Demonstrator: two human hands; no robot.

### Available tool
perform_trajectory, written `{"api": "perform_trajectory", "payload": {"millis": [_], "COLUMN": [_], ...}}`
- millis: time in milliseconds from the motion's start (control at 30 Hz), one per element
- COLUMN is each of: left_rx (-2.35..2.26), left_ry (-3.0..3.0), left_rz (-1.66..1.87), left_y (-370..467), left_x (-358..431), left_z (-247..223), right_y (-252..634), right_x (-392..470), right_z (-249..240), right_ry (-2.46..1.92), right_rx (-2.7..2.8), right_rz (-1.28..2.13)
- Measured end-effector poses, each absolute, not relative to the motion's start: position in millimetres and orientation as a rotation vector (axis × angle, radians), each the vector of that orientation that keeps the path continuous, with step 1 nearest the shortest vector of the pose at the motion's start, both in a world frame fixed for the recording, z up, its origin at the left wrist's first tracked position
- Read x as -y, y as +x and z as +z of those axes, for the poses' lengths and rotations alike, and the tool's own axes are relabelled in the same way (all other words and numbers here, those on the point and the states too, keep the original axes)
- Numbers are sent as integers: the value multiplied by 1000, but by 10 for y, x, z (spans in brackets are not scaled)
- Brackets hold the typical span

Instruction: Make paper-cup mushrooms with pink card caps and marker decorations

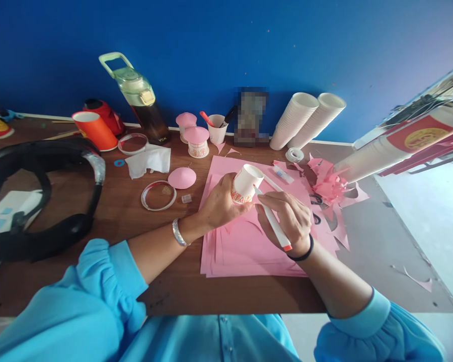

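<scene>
My left hand [221,203] is closed around a white paper cup [248,177], turned upside down, with orange-red drawn markings near its rim. In my right hand [287,216] is a white marker pen [275,221] with a red end; its tip is at the cup's side, though I cannot tell if it touches. Both hands are over a stack of pink paper sheets [245,254]. Two finished-looking cups with pink cone tops, one nearer [197,141] and one behind [185,123], stand toward the wall. A loose pink cone [181,178] lies left of my left hand.
Behind stand a bottle [145,105], a cup with pens [217,131] and stacked paper cups [294,120]. Pink scraps [330,181] and scissors [317,218] lie right. Left are tape rings [158,196], a tissue [149,160], an orange cup [95,131] and a black headset-like frame [41,246].
</scene>
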State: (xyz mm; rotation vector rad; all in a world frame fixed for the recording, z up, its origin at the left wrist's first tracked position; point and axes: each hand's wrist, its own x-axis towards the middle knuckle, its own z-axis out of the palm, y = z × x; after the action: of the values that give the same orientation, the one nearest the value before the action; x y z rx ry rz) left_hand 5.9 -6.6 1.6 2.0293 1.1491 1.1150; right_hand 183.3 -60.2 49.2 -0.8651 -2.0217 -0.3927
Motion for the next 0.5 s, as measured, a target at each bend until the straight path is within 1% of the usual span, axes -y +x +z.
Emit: {"api": "perform_trajectory", "payload": {"millis": [500], "left_rx": [-1187], "left_ry": [1988], "left_rz": [1056], "left_y": [77], "left_x": [85], "left_z": [79], "right_y": [1855], "right_x": [595], "right_z": [480], "right_ry": [-897], "right_rx": [2009], "right_rz": [-381]}}
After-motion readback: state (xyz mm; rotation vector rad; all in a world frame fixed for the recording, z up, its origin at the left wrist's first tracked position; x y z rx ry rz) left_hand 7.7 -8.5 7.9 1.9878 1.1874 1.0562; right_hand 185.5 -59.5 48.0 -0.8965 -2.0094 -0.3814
